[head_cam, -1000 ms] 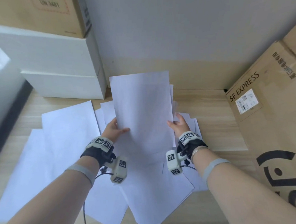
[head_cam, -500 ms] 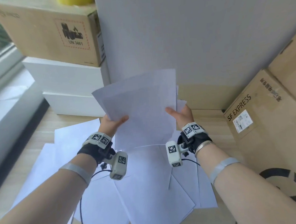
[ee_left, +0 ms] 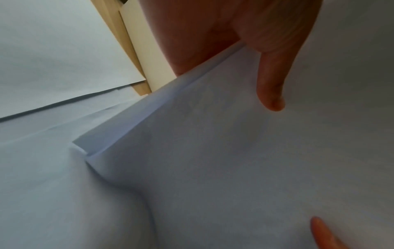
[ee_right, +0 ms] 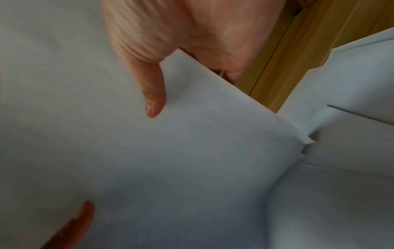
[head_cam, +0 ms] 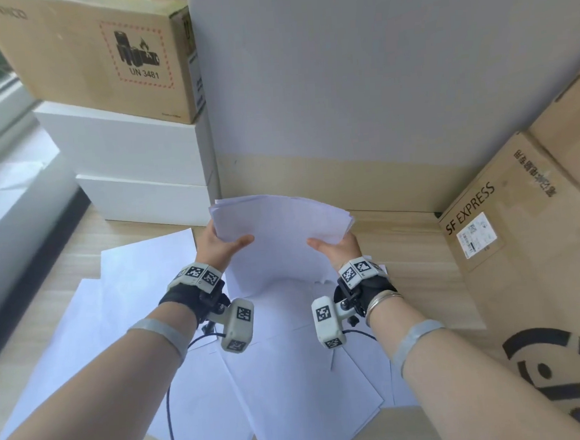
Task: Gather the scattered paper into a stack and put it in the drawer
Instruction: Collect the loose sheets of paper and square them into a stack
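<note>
Both hands, left hand (head_cam: 220, 243) and right hand (head_cam: 335, 247), pinch a sagging sheaf of paper (head_cam: 279, 234) above loose sheets (head_cam: 143, 298) at six o'clock; uneven edges may fan and slip.

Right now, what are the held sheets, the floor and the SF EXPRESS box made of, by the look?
Held sheets: thin white matte paper; they bow between the left hand and right hand.
Floor: pale wood-grain planks, likely laminate; low sheen.
SF EXPRESS box: brown matte cardboard, printed, with a stuck-on label.
</note>
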{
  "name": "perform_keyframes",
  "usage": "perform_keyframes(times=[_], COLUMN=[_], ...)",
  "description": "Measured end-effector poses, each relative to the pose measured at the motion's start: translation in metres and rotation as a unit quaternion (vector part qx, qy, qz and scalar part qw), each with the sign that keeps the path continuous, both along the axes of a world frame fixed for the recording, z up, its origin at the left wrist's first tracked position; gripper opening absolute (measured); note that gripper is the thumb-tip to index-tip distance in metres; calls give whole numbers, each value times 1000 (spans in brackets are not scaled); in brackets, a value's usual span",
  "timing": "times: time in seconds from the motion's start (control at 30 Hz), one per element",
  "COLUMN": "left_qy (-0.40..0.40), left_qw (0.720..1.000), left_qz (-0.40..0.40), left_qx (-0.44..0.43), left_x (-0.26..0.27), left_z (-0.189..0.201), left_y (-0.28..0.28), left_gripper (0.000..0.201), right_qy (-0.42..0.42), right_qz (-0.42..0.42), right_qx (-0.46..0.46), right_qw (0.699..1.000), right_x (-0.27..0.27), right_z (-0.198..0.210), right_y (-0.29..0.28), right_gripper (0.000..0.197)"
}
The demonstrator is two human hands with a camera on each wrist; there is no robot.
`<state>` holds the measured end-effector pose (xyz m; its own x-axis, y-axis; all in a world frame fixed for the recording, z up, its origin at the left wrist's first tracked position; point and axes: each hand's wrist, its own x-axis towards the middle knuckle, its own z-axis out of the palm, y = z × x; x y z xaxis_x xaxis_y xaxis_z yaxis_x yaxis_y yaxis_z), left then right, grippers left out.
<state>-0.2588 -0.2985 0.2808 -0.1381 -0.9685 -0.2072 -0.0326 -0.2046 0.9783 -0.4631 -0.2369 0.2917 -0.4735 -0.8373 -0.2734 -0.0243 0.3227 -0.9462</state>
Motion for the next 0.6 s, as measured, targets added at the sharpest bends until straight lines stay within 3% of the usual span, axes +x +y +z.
perform_keyframes(times=[0.2,0.37,0.5,0.6], left_qy=[38,125,72,23], left_qw=[999,992,996,998], left_qz=[-4,-9,-29,-50], left_qx=[16,-10,43,33], left_x=[1,8,13,17], left_z=[-18,-19,-37,-51], left_y=[-2,-7,-5,-7], left_gripper=[59,66,64,64], right_qy=[-6,-28,-35,-21], right_qz=[-6,-12,6,10], right_qx=[12,3,25,52], right_qw=[1000,1000,999,998], right_x=[8,1,7,14], right_z=[-6,-2,-12,-18], right_y=[8,10,15,15], right_gripper=[31,31,31,36])
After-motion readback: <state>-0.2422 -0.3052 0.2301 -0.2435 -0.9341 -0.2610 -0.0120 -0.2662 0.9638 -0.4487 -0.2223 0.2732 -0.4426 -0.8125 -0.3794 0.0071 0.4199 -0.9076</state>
